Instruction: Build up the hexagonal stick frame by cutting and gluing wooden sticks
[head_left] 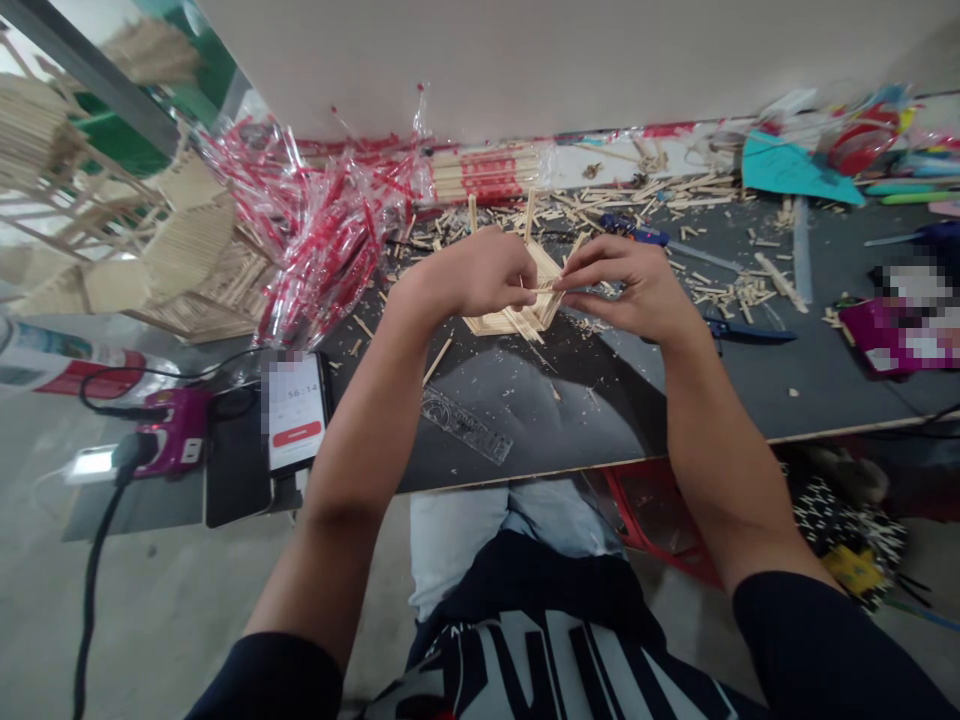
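Left hand (472,275) and right hand (630,285) are pinching a stick (547,290) over the frame (487,325); it's looking light, stiff, snappable, suiting gentle end grips.

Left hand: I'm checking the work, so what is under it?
A wooden frame shows past the edges of the left hand, and thin sticks cross its front edge. Whatever lies directly beneath the hand is covered.
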